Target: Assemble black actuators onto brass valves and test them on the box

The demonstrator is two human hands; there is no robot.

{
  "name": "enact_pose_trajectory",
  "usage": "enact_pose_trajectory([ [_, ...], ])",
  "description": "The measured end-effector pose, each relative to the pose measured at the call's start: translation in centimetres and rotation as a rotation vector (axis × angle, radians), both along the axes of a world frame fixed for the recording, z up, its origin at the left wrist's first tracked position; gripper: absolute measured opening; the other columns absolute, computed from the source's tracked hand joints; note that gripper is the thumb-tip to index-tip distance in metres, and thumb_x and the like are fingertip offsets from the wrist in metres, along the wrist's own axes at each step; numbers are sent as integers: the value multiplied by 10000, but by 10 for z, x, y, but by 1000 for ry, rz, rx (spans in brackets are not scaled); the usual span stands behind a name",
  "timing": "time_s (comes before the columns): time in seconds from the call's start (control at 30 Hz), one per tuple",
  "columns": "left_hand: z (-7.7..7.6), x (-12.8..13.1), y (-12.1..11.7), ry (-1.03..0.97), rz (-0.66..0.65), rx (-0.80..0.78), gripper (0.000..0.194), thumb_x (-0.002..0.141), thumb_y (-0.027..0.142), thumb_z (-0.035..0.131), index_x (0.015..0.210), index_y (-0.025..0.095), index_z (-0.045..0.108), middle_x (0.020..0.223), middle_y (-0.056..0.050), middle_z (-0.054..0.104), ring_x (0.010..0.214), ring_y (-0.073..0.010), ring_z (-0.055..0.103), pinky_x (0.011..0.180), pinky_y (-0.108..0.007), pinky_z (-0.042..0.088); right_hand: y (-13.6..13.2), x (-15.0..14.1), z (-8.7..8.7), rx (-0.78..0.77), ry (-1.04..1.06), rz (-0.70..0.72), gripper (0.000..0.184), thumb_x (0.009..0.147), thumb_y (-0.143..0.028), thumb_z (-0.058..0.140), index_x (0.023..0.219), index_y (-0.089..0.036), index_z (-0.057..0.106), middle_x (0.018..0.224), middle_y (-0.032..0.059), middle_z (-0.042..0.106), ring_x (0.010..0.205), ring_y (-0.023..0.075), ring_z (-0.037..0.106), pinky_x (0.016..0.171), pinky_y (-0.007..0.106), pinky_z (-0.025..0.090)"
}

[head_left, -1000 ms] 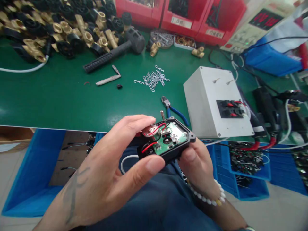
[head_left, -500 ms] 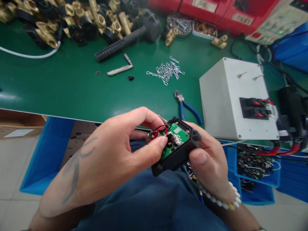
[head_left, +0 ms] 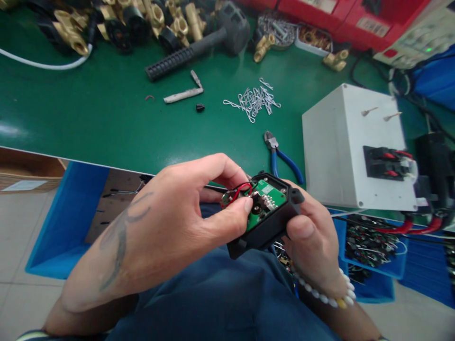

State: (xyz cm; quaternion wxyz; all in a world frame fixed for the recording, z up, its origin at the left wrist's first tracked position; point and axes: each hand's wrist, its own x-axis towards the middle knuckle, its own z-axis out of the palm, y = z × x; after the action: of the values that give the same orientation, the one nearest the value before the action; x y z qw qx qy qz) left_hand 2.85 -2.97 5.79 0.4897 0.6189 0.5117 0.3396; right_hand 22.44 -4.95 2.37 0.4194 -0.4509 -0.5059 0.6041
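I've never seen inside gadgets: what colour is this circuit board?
The circuit board is green; see the head view.

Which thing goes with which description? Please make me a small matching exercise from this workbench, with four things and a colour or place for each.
1. circuit board
2. hammer
3. pliers
4. wire clips

A. silvery, in a loose pile
B. blue-handled, beside the grey box
C. green, inside a black housing
D. black, with a ridged handle

Pairs: 1-C, 2-D, 3-B, 4-A

The left hand (head_left: 177,218) curls in tighter, its thumb (head_left: 232,220) shifting from seven o'clock on the black housing (head_left: 265,232) to nine, beside red wires (head_left: 244,188).
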Motion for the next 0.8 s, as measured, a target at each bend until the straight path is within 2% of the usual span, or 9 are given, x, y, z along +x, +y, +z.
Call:
enact_pose_trajectory([
  [0.13,-1,-3,0,4,-6,14,90,860,177,662,890,251,701,987,86,772,766,-52,749,716,-83,618,0,0,-1,11,30,21,485,880,-576,707,1216,-227,672,1118,51,730,931,196,734,777,281,636],
  [0.23,-3,-4,-1,47,-3,86,121,859,178,679,919,282,684,1024,101,768,837,-81,754,776,-146,645,1,1,2,49,17,62,487,881,-545,724,1235,-222,636,1130,46,730,963,187,737,816,276,644],
  [0.33,-3,-5,-4,141,-19,206,181,887,194,659,1025,311,647,1106,111,752,997,-125,742,919,-231,636,4,2,7,151,-69,85,467,863,-456,773,1229,-224,596,1167,36,720,1016,163,730,853,238,636],
  [0.43,0,-3,-13,188,47,302,197,940,216,621,1105,314,576,1310,85,667,1230,-153,649,1110,-308,553,4,-2,5,346,-195,-1,535,805,-306,838,1251,-233,553,1233,45,687,1102,155,700,914,230,617],
  [0.53,0,2,-25,176,125,391,177,935,310,658,1075,278,554,1402,-2,582,1332,-218,560,1196,-424,484,2,-8,-8,612,-225,-162,619,781,-272,850,1309,-229,530,1307,72,633,1215,184,643,1031,304,584],
  [0.67,-11,13,-34,173,121,523,311,887,427,714,1077,224,576,1364,-109,586,1300,-283,574,1152,-482,519,1,-12,-30,846,-262,-310,625,811,-325,823,1354,-209,537,1348,95,596,1256,218,610,1065,400,567],
  [0.8,-20,21,-34,198,119,571,311,860,382,752,1064,238,568,1325,-117,617,1253,-314,626,1056,-492,595,4,-10,-40,918,-255,-331,629,823,-373,814,1369,-218,541,1348,93,593,1237,222,618,1004,405,593],
])
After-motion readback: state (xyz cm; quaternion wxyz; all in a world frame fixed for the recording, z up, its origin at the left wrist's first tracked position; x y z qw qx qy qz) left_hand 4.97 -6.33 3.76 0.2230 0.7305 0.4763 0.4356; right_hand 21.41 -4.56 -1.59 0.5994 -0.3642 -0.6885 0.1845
